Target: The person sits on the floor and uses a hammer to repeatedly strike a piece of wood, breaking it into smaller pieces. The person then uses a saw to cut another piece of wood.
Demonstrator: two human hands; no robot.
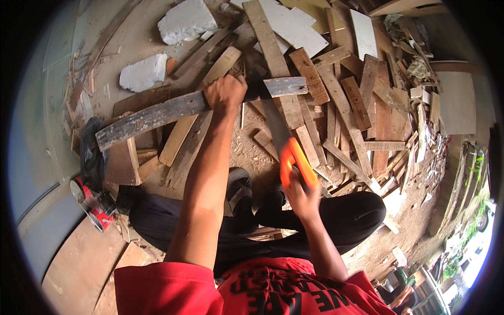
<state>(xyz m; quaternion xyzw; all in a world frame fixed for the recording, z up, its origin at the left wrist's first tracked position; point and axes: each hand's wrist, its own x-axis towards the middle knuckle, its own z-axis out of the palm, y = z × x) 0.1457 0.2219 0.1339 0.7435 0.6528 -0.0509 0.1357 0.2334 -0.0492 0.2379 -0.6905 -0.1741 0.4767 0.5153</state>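
A long grey weathered plank (157,113) lies slantwise across other boards in front of me. My left hand (226,90) is closed over it, right of its middle. In my right hand (302,195) is the orange handle of a handsaw (305,163), the fingers wrapped round it and slightly blurred. The saw's blade points away from me and crosses the plank to the right of my left hand, near the short right end piece (286,86). Whether the blade has cut into the wood cannot be made out. Beneath that end lies a wider upright-running board (268,42).
Loose boards (341,110) lie piled at the right. White chunks (143,72) rest at the far left. Beside my left knee are a black plastic bag (92,152) and a red object (100,215). Another person (401,296) is at the lower right.
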